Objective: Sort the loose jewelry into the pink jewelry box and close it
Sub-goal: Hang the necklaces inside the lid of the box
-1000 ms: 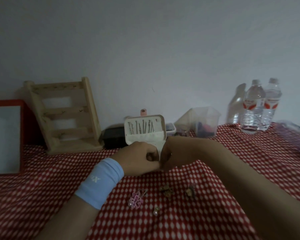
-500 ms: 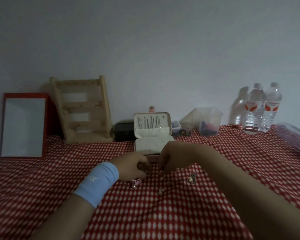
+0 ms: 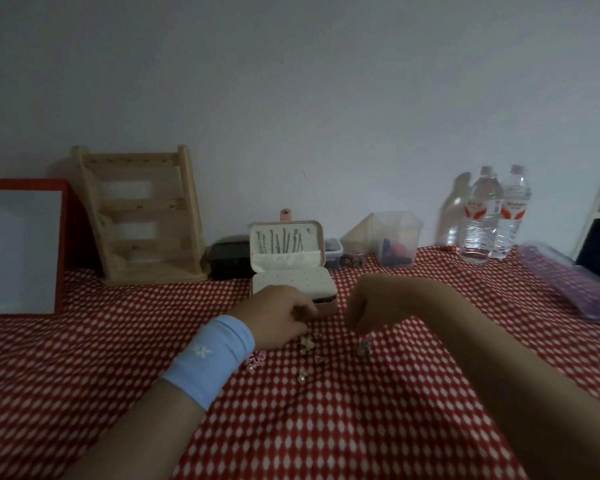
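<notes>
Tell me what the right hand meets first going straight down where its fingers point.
Probably the small trinket on the red checked cloth just below the right hand; depth is unclear, so it may touch bare cloth instead.

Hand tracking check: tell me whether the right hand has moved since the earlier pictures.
Yes. The right hand has drawn rightward off the pink jewelry box; checked cloth now shows between them.

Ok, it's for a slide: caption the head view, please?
The left hand and right hand near loose jewelry on a red checked cloth, before the open pink jewelry box.
</notes>
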`<state>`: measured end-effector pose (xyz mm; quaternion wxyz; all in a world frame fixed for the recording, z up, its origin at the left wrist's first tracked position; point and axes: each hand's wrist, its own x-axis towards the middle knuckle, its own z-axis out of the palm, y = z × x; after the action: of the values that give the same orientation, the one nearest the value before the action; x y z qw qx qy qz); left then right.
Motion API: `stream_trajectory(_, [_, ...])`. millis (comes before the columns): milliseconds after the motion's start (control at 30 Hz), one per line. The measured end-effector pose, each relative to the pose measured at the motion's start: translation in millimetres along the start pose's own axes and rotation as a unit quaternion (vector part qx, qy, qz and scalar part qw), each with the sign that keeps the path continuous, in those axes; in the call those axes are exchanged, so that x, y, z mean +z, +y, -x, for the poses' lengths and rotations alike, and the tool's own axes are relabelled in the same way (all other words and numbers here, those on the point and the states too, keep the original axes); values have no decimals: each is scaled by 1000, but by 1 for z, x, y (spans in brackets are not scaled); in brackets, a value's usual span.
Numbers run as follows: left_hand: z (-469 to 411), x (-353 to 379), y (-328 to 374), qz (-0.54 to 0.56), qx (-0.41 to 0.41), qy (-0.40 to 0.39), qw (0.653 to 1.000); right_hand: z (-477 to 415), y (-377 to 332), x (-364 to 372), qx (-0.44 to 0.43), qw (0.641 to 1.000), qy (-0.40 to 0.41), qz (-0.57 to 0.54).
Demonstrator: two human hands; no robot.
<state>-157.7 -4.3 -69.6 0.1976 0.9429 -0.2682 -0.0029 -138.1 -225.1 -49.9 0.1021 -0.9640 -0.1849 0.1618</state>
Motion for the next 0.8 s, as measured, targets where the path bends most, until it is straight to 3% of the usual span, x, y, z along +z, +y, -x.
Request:
stream_trajectory(100, [-9, 17, 21, -33, 29, -37, 998, 8, 8, 10, 18, 999, -30, 32])
stream_trajectory(267, [-21, 39, 35, -72, 20, -47, 996, 8, 16, 21, 37, 998, 10, 40])
stream_trajectory(433, [-21, 46, 39, -71, -18, -36, 997, 19, 19, 15, -3, 997, 52, -51])
stream_trajectory(700, [-20, 34, 38, 198, -48, 38, 978, 22, 9, -4, -49, 969, 156, -187])
stream_trajectory(800, [-19, 27, 32, 319, -86, 46, 943, 19, 7, -7, -51, 967, 162, -188])
